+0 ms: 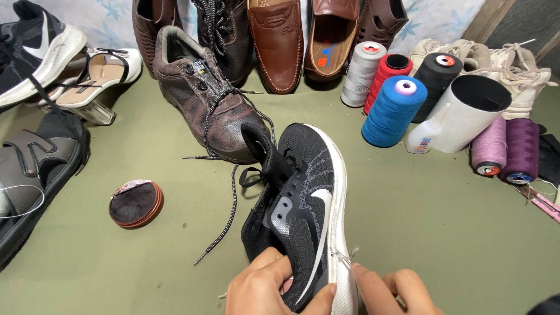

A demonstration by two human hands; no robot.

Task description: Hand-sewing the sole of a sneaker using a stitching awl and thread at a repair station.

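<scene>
The left hand [265,286] grips the black sneaker's [300,204] heel; the right hand [391,291] pinches thread at its white sole. A white glue bottle [423,137] with a blue label stands at two o'clock.

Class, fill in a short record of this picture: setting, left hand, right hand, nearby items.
Setting: olive-green work surface ringed with shoes
Left hand: grips the black sneaker at its heel end
Right hand: fingers at the sneaker's white sole edge, by a loose thread
Nearby: brown lace-up shoe, round polish tin, blue thread cone
</scene>
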